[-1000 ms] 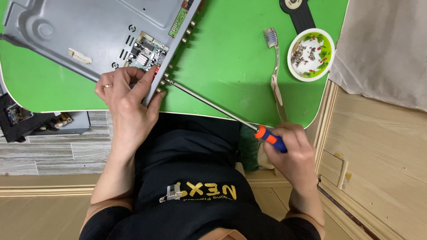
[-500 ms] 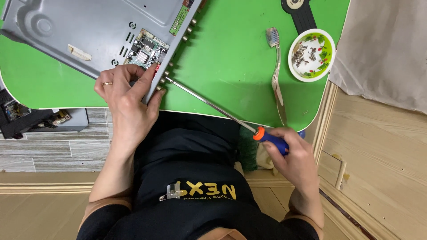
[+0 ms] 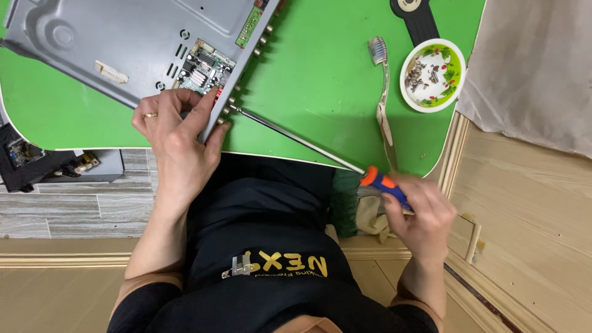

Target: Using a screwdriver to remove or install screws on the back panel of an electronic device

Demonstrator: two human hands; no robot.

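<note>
A grey metal device chassis [image 3: 129,43] lies on the green table [image 3: 320,80], with a circuit board [image 3: 203,65] showing through an opening. My left hand [image 3: 176,123] grips the chassis's near edge beside a row of rear connectors. My right hand [image 3: 419,213] holds the blue and orange handle of a long screwdriver [image 3: 296,139]. Its thin shaft runs up and left, and its tip touches the connector edge of the chassis, next to my left thumb.
A toothbrush [image 3: 383,92] lies on the table right of the shaft. A small white bowl [image 3: 431,74] with several screws stands at the right edge. A black strap-like object [image 3: 419,18] sits at the top. Electronic parts [image 3: 37,163] lie on the floor at left.
The view has shifted slightly. My right hand with the screwdriver handle has moved a little lower and its fingers look blurred; my left hand keeps its grip on the chassis.
</note>
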